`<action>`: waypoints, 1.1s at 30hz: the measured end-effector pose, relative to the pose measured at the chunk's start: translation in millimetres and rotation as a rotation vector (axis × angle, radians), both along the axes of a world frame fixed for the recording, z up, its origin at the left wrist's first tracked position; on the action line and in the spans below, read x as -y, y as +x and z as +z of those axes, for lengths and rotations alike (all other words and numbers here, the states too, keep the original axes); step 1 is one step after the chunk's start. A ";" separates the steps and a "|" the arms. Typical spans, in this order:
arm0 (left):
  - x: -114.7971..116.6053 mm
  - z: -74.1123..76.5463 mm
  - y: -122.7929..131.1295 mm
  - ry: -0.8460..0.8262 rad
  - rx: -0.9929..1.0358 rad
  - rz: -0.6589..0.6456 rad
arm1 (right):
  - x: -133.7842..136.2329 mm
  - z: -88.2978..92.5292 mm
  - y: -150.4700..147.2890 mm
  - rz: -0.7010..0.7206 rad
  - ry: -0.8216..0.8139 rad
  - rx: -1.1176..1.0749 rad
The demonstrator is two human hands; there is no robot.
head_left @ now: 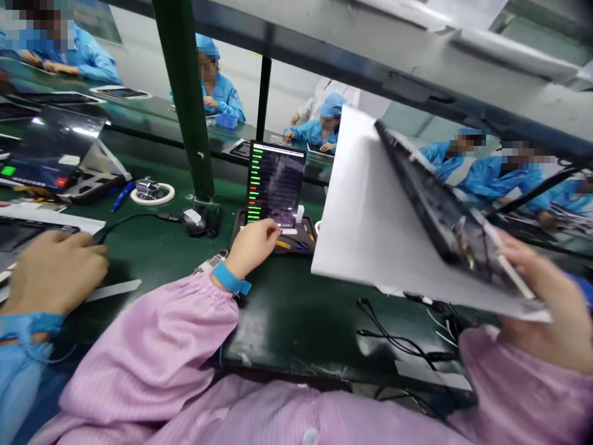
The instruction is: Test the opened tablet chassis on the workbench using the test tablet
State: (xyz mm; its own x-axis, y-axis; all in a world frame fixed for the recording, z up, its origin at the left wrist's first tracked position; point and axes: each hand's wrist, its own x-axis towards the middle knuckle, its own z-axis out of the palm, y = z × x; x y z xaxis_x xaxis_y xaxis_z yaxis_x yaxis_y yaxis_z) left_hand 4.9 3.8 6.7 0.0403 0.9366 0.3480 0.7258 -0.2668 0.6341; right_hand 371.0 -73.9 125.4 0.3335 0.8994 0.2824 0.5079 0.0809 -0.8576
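Observation:
My left hand [254, 244], with a blue strap at the wrist, is closed in a pinch at the lower edge of a propped-up screen [277, 182]. Rows of green and red text run down that screen. Whatever the pinched fingers hold, if anything, is too small to make out. On the right, my right hand [551, 284] grips a tilted, blurred tablet with exposed innards [458, 228] together with a white sheet [356, 204] beneath it. Both are raised above the bench. The right fingertips are partly hidden behind the tablet's edge.
At left, a co-worker's hand [58, 272] rests over a device. A black mouse [201, 219], a blue pen [123, 196] and a white tape roll [152, 191] lie on the green bench [278, 309]. Black cables [398, 337] lie at right. A green post [183, 93] stands ahead.

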 end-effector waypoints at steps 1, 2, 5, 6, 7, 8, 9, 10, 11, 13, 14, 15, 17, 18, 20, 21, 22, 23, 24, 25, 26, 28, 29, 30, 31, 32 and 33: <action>-1.3 2.9 -4.9 0.007 0.082 0.015 | 6.4 -19.7 -4.9 0.031 -0.064 -0.072; -2.4 5.7 -9.8 0.013 0.165 0.036 | 12.2 -40.1 -11.4 0.062 -0.132 -0.156; -3.3 12.7 -21.6 -0.007 0.382 0.070 | 26.1 -99.2 -33.4 0.116 -0.327 -0.376; -2.5 14.2 -23.7 -0.045 0.424 0.053 | 29.0 -115.8 -39.3 0.134 -0.363 -0.403; -1.4 15.1 -24.6 -0.098 0.446 0.021 | 30.9 -129.8 -43.5 0.163 -0.385 -0.415; 0.1 15.4 -24.3 -0.160 0.450 -0.023 | 31.6 -140.8 -45.8 0.203 -0.399 -0.409; 1.7 15.1 -22.8 -0.222 0.438 -0.077 | 31.2 -148.6 -46.3 0.246 -0.404 -0.369; 3.2 14.2 -20.3 -0.275 0.417 -0.134 | 29.9 -153.0 -45.6 0.287 -0.400 -0.282; 4.6 12.8 -17.1 -0.319 0.391 -0.193 | 28.0 -154.2 -44.5 0.313 -0.384 -0.146; 6.7 8.3 -9.3 -0.410 0.342 -0.311 | 22.5 -148.9 -45.8 0.308 -0.274 0.217; 7.4 5.5 -5.4 -0.467 0.321 -0.367 | 19.1 -144.0 -50.3 0.299 -0.184 0.395; 8.0 2.4 -1.8 -0.525 0.300 -0.412 | 15.2 -138.9 -58.2 0.317 -0.091 0.534; 8.8 -3.9 3.9 -0.624 0.255 -0.465 | 5.8 -132.2 -83.7 0.489 0.032 0.666; 9.2 -6.7 5.7 -0.660 0.226 -0.476 | 0.4 -131.9 -99.7 0.626 0.042 0.673; 9.7 -11.4 7.3 -0.719 0.161 -0.491 | -11.2 -138.2 -132.1 0.843 0.003 0.635; 9.8 -13.1 7.3 -0.746 0.131 -0.501 | -16.7 -143.8 -146.0 0.886 -0.022 0.611; 9.8 -14.5 7.1 -0.771 0.106 -0.512 | -21.5 -150.0 -157.3 0.894 -0.043 0.587; 9.9 -15.5 6.8 -0.793 0.084 -0.522 | -25.2 -155.9 -165.5 0.881 -0.060 0.562; 9.9 -16.2 6.5 -0.810 0.065 -0.528 | -27.7 -161.0 -170.7 0.867 -0.075 0.535; 10.0 -16.6 6.5 -0.823 0.047 -0.529 | -29.0 -165.0 -173.3 0.858 -0.088 0.505; 10.2 -16.7 6.8 -0.832 0.029 -0.527 | -29.2 -167.5 -173.7 0.853 -0.099 0.475; 11.1 -16.0 8.4 -0.843 -0.007 -0.531 | -27.7 -169.3 -171.4 0.845 -0.111 0.427; 11.8 -15.1 9.5 -0.846 -0.026 -0.533 | -26.7 -169.0 -169.9 0.840 -0.116 0.413; 12.7 -14.0 10.6 -0.851 -0.046 -0.534 | -25.9 -168.5 -168.6 0.835 -0.119 0.407; 13.6 -12.7 11.7 -0.857 -0.068 -0.536 | -25.4 -167.9 -167.9 0.832 -0.121 0.405; 14.5 -11.2 12.5 -0.862 -0.089 -0.539 | -25.4 -167.5 -167.7 0.830 -0.122 0.403; 15.4 -9.6 13.1 -0.865 -0.111 -0.540 | -25.6 -167.2 -167.8 0.829 -0.122 0.402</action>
